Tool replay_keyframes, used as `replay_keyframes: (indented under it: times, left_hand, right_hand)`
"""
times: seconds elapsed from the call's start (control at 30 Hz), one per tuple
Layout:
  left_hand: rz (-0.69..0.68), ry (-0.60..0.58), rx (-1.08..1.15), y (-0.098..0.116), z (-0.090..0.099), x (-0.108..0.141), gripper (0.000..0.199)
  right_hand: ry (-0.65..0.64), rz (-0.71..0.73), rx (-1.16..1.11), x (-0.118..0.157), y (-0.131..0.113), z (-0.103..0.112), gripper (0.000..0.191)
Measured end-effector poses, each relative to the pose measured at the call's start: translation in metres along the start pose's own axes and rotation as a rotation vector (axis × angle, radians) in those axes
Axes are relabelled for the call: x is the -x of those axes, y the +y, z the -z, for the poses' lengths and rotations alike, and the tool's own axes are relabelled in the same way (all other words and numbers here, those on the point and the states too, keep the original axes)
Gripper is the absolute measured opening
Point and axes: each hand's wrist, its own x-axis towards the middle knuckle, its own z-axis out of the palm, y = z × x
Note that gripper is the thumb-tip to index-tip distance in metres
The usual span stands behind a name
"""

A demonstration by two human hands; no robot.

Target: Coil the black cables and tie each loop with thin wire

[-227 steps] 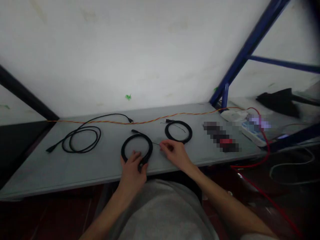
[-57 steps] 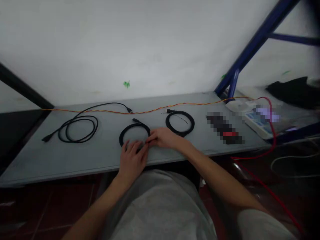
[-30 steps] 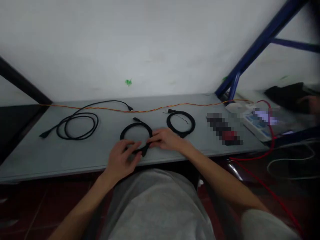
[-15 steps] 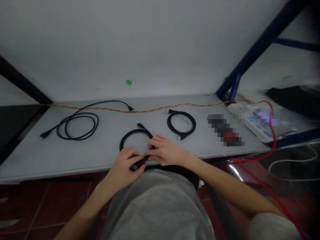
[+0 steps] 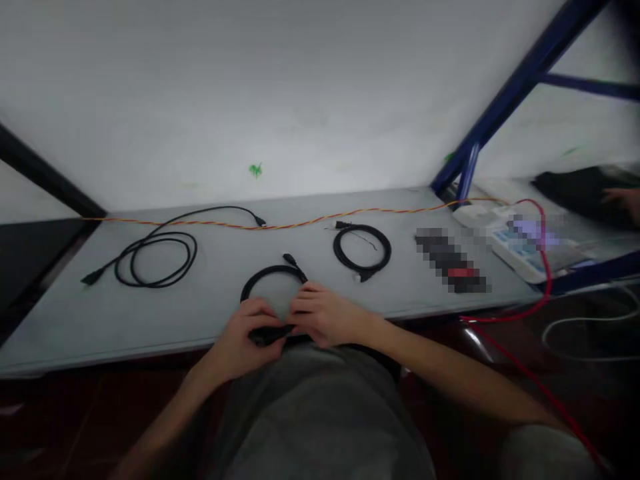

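A black cable (image 5: 273, 270) lies coiled in a ring at the table's front edge, one plug end pointing away from me. My left hand (image 5: 253, 337) is closed around the thick dark end of this cable. Beside it my right hand (image 5: 327, 317) grips the coil's near right part, its fingertips meeting the left hand's. The fingers hide much of what is between them. To the right lies another coiled black cable (image 5: 363, 247), with a thin tie across it. A looser black cable (image 5: 157, 261) with plugs at both ends rests on the left.
A red-yellow twisted wire (image 5: 320, 219) runs along the back of the grey table (image 5: 210, 313). Blurred dark items (image 5: 447, 260) and a white device (image 5: 520, 253) stand right, near a red cable (image 5: 547, 267). Blue frame bars (image 5: 510, 100) rise there. Another person's hand (image 5: 625, 200) shows far right.
My hands have shifted slightly toward me, and the held cable end has turned flatter. The view has tilted a little. Another person's hand has appeared at far right.
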Motion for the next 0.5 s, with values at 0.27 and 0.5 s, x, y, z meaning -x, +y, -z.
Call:
replay_keyframes:
  times: [0.27, 0.5]
  left_hand:
    - [0.013, 0.144, 0.019, 0.010, 0.035, -0.027, 0.025]
    - [0.187, 0.504, 0.119, -0.041, 0.058, -0.101, 0.028]
  right_hand:
    - [0.327, -0.118, -0.162, 0.010, -0.001, 0.023, 0.014]
    - [0.750, -0.336, -0.441, 0.047, -0.002, 0.052, 0.016]
